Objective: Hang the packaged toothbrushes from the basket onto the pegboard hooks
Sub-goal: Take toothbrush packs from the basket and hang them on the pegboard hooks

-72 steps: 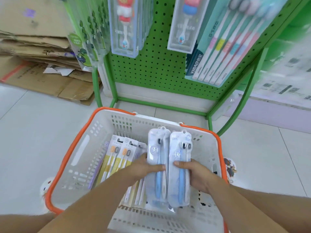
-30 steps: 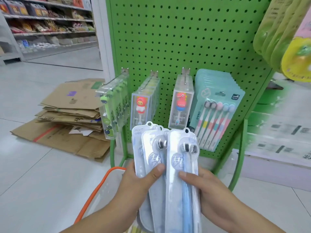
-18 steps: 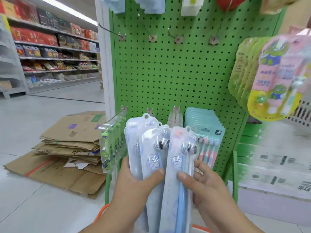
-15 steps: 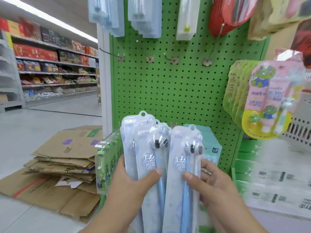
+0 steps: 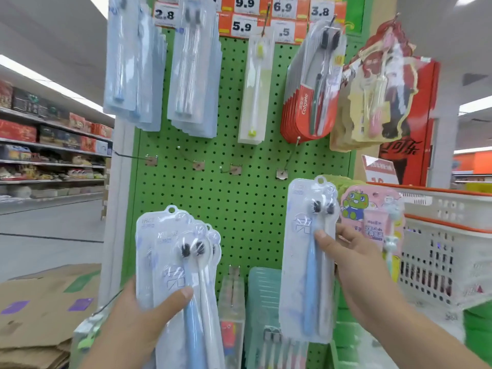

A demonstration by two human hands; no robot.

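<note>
- Right hand (image 5: pixel 354 259) pinches one toothbrush pack (image 5: pixel 308 262), raised before the pegboard (image 5: pixel 239 203), just below the rightmost bare hook (image 5: pixel 291 153).
- Left hand (image 5: pixel 149 315) grips a fanned stack (image 5: pixel 178 262) of about four packs, lower left.
- Risk: the hang hole (image 5: pixel 321 179) may miss the hook tip, since the pack is held at mid-length and can swing.
- Risk: the fanned stack may slide from the thumb.
- Count: four bare hooks in this row; two brushes per pack.

Bare forearms, no sleeves; fingers (image 5: pixel 323 239) with short nails
</note>
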